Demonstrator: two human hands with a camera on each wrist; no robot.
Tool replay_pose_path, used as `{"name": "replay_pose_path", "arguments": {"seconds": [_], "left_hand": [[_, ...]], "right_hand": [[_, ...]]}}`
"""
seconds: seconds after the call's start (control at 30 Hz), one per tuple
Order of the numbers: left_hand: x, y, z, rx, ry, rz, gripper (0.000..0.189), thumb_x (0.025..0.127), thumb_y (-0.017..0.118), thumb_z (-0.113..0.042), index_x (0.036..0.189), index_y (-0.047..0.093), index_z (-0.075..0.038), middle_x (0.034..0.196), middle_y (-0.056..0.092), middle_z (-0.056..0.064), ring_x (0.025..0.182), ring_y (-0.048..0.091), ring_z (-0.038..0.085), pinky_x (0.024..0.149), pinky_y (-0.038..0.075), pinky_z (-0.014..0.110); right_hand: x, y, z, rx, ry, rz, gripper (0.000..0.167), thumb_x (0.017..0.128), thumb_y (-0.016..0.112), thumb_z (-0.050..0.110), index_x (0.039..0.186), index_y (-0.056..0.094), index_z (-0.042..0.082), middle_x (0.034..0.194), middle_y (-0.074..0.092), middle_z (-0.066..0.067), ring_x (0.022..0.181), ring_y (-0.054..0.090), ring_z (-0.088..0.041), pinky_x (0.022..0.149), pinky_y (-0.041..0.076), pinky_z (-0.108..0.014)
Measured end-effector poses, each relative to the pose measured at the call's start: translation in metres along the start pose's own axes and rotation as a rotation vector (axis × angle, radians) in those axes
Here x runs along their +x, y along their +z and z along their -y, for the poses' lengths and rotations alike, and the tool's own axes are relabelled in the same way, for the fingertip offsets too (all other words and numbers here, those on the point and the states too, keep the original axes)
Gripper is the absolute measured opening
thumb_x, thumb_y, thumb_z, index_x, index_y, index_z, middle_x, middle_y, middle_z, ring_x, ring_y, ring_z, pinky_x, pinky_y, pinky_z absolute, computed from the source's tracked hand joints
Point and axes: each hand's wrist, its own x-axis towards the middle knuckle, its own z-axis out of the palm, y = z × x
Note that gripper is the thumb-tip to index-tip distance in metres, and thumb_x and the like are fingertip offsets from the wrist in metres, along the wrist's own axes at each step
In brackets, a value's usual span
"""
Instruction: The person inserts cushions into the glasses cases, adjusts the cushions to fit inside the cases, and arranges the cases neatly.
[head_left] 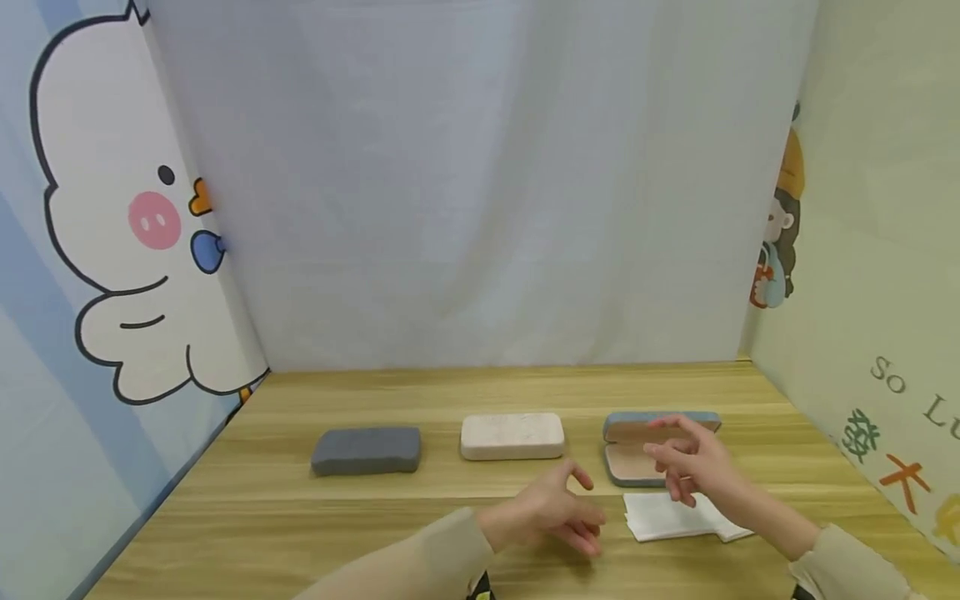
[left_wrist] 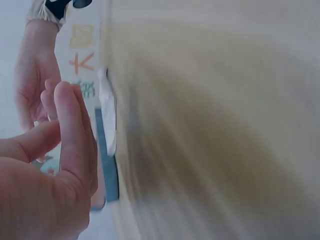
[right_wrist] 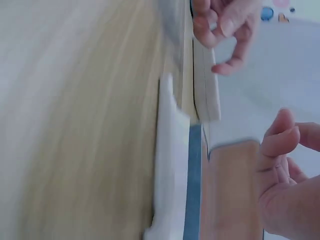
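An opened blue glasses case (head_left: 633, 479) with a beige lining stands at the right of the table, its lid tilted up at the back. In front of it lies a folded white cloth (head_left: 663, 518). Over the case and cloth hovers my right hand (head_left: 693, 462), fingers loosely bent and holding nothing. My left hand (head_left: 551, 510) hangs above the wood to the left of the cloth, its fingers relaxed with nothing between them. The right wrist view shows the raised lid (right_wrist: 235, 185) beside the right hand (right_wrist: 290, 185). The left hand (left_wrist: 55, 170) appears large in the left wrist view.
A closed white glasses case (head_left: 512, 437) sits at the middle of the wooden table (head_left: 420, 542). Left of it is a closed dark grey glasses case (head_left: 366, 451). A pale curtain (head_left: 480, 183) stands behind the table, with printed cloth walls on both sides.
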Motion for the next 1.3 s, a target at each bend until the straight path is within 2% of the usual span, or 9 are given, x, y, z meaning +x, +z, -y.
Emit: {"name": "replay_pose_path", "arguments": {"seconds": [0.1, 0.17, 0.3, 0.37, 0.5, 0.63, 0.8, 0.9, 1.3], "left_hand": [[0.005, 0.013, 0.003, -0.035, -0.035, -0.028, 0.033, 0.086, 0.063, 0.008, 0.108, 0.041, -0.004, 0.066, 0.062, 0.01, 0.051, 0.063, 0.016, 0.053, 0.06, 0.028], [0.009, 0.02, 0.004, -0.059, -0.055, -0.05, 0.033, 0.085, 0.062, 0.01, 0.106, 0.04, -0.004, 0.066, 0.062, 0.011, 0.053, 0.066, 0.02, 0.055, 0.061, 0.03], [0.014, 0.03, 0.009, -0.122, -0.084, -0.081, 0.038, 0.083, 0.061, 0.014, 0.104, 0.036, -0.005, 0.078, 0.069, 0.027, 0.07, 0.071, 0.04, 0.064, 0.062, 0.04], [0.016, 0.035, 0.011, -0.143, -0.102, -0.098, 0.041, 0.082, 0.061, 0.016, 0.104, 0.034, -0.005, 0.087, 0.068, 0.035, 0.078, 0.07, 0.046, 0.067, 0.062, 0.043], [0.02, 0.044, 0.012, -0.152, -0.127, -0.138, 0.039, 0.081, 0.06, 0.017, 0.1, 0.031, -0.002, 0.09, 0.066, 0.038, 0.08, 0.068, 0.048, 0.067, 0.062, 0.044], [0.024, 0.052, 0.01, -0.125, -0.142, -0.149, 0.027, 0.083, 0.06, 0.015, 0.088, 0.038, 0.001, 0.088, 0.067, 0.037, 0.082, 0.067, 0.049, 0.067, 0.061, 0.042], [0.028, 0.058, 0.01, -0.095, -0.173, -0.164, 0.023, 0.086, 0.058, 0.013, 0.078, 0.043, -0.003, 0.088, 0.066, 0.037, 0.085, 0.065, 0.05, 0.07, 0.061, 0.043], [0.029, 0.059, 0.01, -0.098, -0.185, -0.166, 0.019, 0.087, 0.056, 0.013, 0.081, 0.045, -0.001, 0.089, 0.066, 0.037, 0.086, 0.065, 0.05, 0.072, 0.061, 0.043], [0.036, 0.062, 0.006, -0.051, -0.202, -0.15, 0.009, 0.089, 0.055, 0.009, 0.081, 0.058, 0.007, 0.09, 0.068, 0.035, 0.088, 0.067, 0.046, 0.072, 0.061, 0.038]], "right_hand": [[-0.013, -0.02, -0.006, -0.008, 0.043, -0.011, 0.033, 0.098, 0.056, 0.022, 0.125, 0.039, 0.012, 0.078, 0.059, -0.003, 0.047, 0.054, -0.006, 0.039, 0.043, -0.018], [-0.021, -0.033, -0.011, -0.041, 0.074, -0.017, 0.036, 0.098, 0.056, 0.021, 0.127, 0.038, 0.007, 0.079, 0.059, -0.004, 0.046, 0.054, -0.005, 0.038, 0.042, -0.017], [-0.034, -0.052, -0.02, -0.126, 0.171, -0.057, 0.056, 0.096, 0.059, 0.022, 0.133, 0.029, -0.008, 0.078, 0.059, -0.005, 0.046, 0.054, -0.005, 0.039, 0.041, -0.017], [-0.038, -0.059, -0.026, -0.163, 0.225, -0.062, 0.06, 0.095, 0.061, 0.023, 0.132, 0.028, -0.011, 0.074, 0.059, -0.003, 0.047, 0.055, -0.005, 0.04, 0.041, -0.017], [-0.047, -0.07, -0.037, -0.224, 0.292, -0.038, 0.055, 0.092, 0.064, 0.023, 0.123, 0.036, -0.013, 0.064, 0.059, 0.0, 0.045, 0.056, -0.005, 0.04, 0.043, -0.017], [-0.053, -0.076, -0.042, -0.264, 0.334, -0.027, 0.047, 0.09, 0.067, 0.027, 0.112, 0.046, -0.008, 0.063, 0.059, 0.0, 0.043, 0.055, -0.003, 0.04, 0.043, -0.015], [-0.055, -0.078, -0.046, -0.267, 0.336, 0.005, 0.043, 0.089, 0.069, 0.03, 0.107, 0.053, -0.005, 0.064, 0.056, 0.001, 0.042, 0.053, -0.002, 0.04, 0.043, -0.014], [-0.055, -0.078, -0.048, -0.267, 0.332, 0.013, 0.041, 0.089, 0.07, 0.03, 0.105, 0.054, -0.004, 0.061, 0.056, 0.002, 0.042, 0.053, -0.001, 0.039, 0.043, -0.013], [-0.053, -0.07, -0.045, -0.398, 0.291, -0.066, 0.021, 0.085, 0.071, 0.017, 0.086, 0.061, -0.001, 0.058, 0.057, 0.0, 0.039, 0.051, -0.003, 0.038, 0.044, -0.016]]}}
